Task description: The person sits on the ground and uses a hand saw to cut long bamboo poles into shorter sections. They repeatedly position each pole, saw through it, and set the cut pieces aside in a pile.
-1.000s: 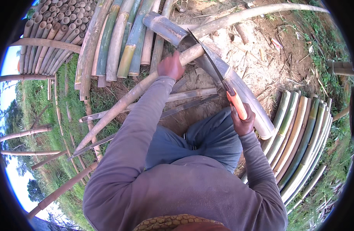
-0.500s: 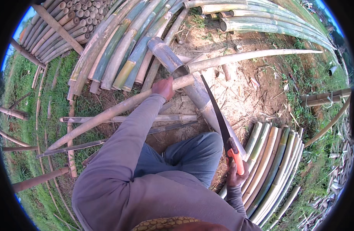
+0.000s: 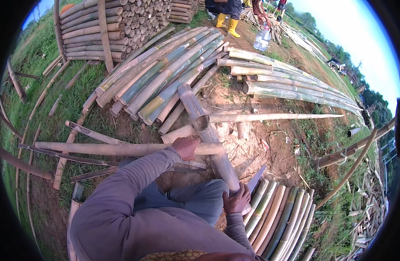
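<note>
My left hand [image 3: 186, 148] is closed around a pale bamboo pole [image 3: 108, 149] that lies level across my front. Its right end rests on a thicker bamboo piece [image 3: 226, 167] slanting toward me. Beside the near end of that support, my right hand [image 3: 237, 199] is closed on a hand saw, whose blade [image 3: 255, 177] points up and away to the right. The saw's handle is hidden by the hand. A separate tapered bamboo pole [image 3: 274, 117] lies farther off, its thick end by an upright-slanting bamboo tube [image 3: 193, 106].
Long green bamboo poles [image 3: 165, 80] lie fanned out ahead, with more poles [image 3: 291, 82] at the far right. Cut lengths [image 3: 278, 217] are stacked beside my right knee. A tall bamboo stack [image 3: 95, 35] stands far left. People in the distance include one in yellow boots [image 3: 232, 27].
My view has tilted up, showing more distance. The held pole has swung from slanting to level. My right hand has moved to the support's near end, and the saw now leans to the right.
</note>
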A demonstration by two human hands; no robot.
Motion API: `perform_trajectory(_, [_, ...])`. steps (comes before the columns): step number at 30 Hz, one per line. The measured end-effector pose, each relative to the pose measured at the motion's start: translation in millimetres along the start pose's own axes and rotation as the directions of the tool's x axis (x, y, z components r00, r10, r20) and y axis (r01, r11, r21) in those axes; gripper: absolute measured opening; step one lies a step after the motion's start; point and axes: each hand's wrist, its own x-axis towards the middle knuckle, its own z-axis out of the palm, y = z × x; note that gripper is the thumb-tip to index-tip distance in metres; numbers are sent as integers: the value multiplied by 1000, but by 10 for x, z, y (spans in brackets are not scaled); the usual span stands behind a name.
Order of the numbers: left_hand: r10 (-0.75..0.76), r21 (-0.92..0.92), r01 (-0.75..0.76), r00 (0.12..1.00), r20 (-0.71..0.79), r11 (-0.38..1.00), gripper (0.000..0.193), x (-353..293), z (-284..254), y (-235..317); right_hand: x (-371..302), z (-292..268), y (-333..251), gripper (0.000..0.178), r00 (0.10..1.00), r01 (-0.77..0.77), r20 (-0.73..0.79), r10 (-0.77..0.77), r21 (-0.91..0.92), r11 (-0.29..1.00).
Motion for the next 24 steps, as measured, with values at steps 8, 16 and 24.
perform_trajectory(8, [100, -223, -96, 995, 9, 970, 91, -826, -156, 604, 871, -263, -1081, 73, 662, 749, 119, -740, -139, 648])
perform_trajectory(16, [-517, -477, 512, -74, -853, 714, 84, -2535, 329, -1452, 1127, -807, -340, 35, 673, 723, -31, -739, -182, 666])
perform_trajectory(24, [-978, -699, -685, 169, 123, -206, 55, -3203, 1372, -2773, 877, -958, 63, 41, 715, 673, -53, -697, -217, 707])
